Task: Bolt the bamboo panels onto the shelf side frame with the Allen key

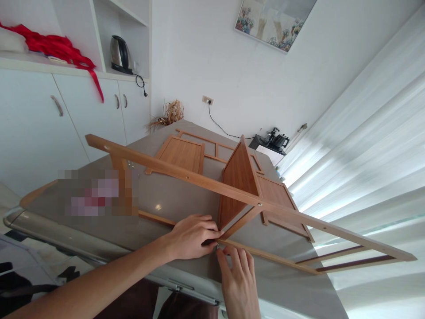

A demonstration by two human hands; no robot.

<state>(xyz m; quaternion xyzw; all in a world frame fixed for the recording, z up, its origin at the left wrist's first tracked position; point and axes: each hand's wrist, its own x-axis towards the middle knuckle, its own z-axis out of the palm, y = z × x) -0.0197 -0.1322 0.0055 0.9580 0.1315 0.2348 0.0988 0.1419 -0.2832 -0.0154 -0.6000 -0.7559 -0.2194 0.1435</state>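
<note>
A wooden frame (206, 182) stands on the grey table, its long upper rail crossing the view from left to right. An upright wooden panel (239, 177) meets it near the middle, with a round bolt head (260, 204) in the upper rail at that joint. At the panel's lower corner, my left hand (194, 237) has its fingers closed round the lower rail (272, 257). Just right of it, my right hand (237, 270) pinches a small shiny piece against the rail's near side; it looks like a screw, mostly hidden by the fingertips.
Flat wooden panels (181, 155) and open frames lie farther back on the grey table (149, 190). A blurred patch (96, 195) covers something at the left. White cabinets (29, 115) with a kettle (120, 53) stand behind; white curtains (381, 177) hang at right.
</note>
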